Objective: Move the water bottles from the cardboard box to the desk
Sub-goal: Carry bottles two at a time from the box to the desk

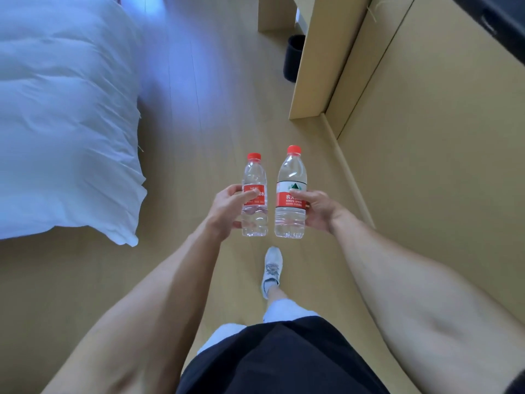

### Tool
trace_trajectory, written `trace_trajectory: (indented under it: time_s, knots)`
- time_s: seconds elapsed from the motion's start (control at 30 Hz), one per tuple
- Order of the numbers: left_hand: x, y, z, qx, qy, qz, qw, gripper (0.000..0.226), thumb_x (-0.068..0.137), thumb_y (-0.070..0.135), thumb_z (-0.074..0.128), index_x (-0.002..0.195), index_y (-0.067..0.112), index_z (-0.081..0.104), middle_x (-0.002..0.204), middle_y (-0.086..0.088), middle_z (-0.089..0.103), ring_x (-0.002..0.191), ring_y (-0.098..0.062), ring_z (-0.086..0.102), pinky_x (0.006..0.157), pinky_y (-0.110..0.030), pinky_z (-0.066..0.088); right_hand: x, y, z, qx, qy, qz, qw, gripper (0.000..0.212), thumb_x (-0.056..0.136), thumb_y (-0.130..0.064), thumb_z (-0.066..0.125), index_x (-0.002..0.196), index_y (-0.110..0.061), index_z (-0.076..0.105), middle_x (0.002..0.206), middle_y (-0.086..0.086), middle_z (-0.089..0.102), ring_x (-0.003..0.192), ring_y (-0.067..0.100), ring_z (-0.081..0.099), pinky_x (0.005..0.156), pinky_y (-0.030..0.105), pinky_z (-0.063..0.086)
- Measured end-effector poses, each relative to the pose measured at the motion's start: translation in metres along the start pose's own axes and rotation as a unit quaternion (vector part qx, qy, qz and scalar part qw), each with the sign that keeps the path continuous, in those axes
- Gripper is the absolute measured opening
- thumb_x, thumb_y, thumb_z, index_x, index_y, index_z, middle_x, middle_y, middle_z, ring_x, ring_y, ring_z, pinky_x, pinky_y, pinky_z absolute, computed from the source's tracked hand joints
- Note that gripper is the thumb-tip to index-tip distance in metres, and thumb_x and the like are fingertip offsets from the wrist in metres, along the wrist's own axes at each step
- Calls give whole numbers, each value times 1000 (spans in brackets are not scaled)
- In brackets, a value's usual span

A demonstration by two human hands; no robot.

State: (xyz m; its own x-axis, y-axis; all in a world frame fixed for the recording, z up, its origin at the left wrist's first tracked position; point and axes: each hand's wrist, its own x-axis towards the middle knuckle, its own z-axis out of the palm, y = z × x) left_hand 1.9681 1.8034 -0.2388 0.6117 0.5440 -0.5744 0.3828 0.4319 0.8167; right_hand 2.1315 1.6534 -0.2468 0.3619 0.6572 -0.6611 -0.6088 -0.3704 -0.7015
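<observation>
Both bottles are up in the air mid-frame, upright, just beside each other over the wood floor [85, 280]. Left hand [227, 207] grips the smaller bottle [254, 194], red label with white Chinese text I can't read. Right hand [316, 207] grips the bigger bottle [291, 191], label reads "NONGFU SPRING" with a green mountain logo. Both have red caps. White duvet [65, 118] upper left.

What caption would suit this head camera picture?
Left hand and right hand each hold an upright red-capped water bottle above the wooden floor.
</observation>
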Motion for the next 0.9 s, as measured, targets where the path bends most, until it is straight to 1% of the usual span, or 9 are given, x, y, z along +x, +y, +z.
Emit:
trace_trajectory:
  time_s: [0.07, 0.13, 0.23, 0.37, 0.53, 0.6, 0.67, 0.77, 0.9]
  knots:
    - [30, 20, -3, -1, 7, 5, 1000, 31, 89, 25, 74, 117, 17, 65, 97, -6, 76, 79, -20, 75, 62, -41, 61, 29, -23, -1, -3, -12, -2, 1000, 64, 77, -24, 72, 134, 0, 55, 119, 19, 61, 110, 34, 59, 106, 58, 43]
    - [61, 44, -5, -2, 16, 11, 1000, 31, 89, 25, 73, 118, 17, 64, 97, -7, 76, 80, -21, 76, 65, -44, 62, 61, -49, -3, -5, -26, -3, 1000, 61, 72, -25, 74, 128, -4, 59, 114, 17, 64, 105, 33, 62, 100, 56, 49]
    - [106, 81, -8, -6, 30, 9, 999, 34, 89, 26, 74, 120, 18, 62, 107, -11, 75, 93, -28, 75, 79, -55, 61, 104, -94, -3, -3, -45, 0, 999, 50, 73, -23, 75, 119, -8, 63, 106, 15, 68, 96, 31, 67, 84, 49, 57]
    - [158, 128, -9, -19, 33, 21, 999, 36, 88, 26, 74, 121, 18, 62, 111, -12, 74, 98, -29, 74, 74, -48, 62, 152, -157, 1, -2, -64, -5, 998, 46, 76, -21, 74, 118, -7, 64, 103, 15, 71, 89, 29, 71, 72, 45, 59]
    - [220, 171, -17, -28, 35, 21, 999, 41, 86, 26, 76, 123, 18, 61, 107, -10, 75, 93, -26, 75, 69, -45, 61, 208, -214, 10, -9, -62, 2, 998, 37, 85, -18, 69, 120, -7, 62, 102, 13, 70, 91, 28, 69, 76, 44, 58]
    - [245, 187, -24, -30, 30, 18, 999, 40, 86, 27, 76, 122, 19, 61, 107, -9, 75, 91, -24, 76, 65, -41, 60, 231, -232, 15, -13, -61, 10, 998, 40, 88, -16, 68, 125, -5, 60, 106, 15, 68, 94, 29, 68, 74, 44, 58]
    - [273, 202, -34, -27, 27, 17, 999, 39, 86, 27, 77, 121, 20, 62, 107, -9, 75, 90, -24, 76, 63, -39, 60, 256, -247, 20, -19, -52, 15, 998, 46, 88, -16, 68, 131, -3, 57, 112, 17, 66, 100, 32, 65, 81, 48, 56]
    - [321, 229, -51, -22, 15, 14, 1000, 38, 86, 26, 77, 121, 19, 62, 107, -11, 75, 92, -27, 75, 67, -45, 61, 298, -271, 28, -21, -36, 16, 999, 51, 89, -16, 67, 136, -1, 54, 125, 24, 61, 108, 36, 61, 93, 54, 52]
    - [392, 274, -79, -13, -9, 16, 1000, 36, 86, 25, 76, 120, 18, 63, 108, -11, 74, 97, -30, 74, 77, -55, 61, 357, -310, 46, -10, -18, 11, 1000, 51, 90, -17, 66, 136, -1, 53, 132, 27, 58, 111, 38, 61, 98, 58, 49]
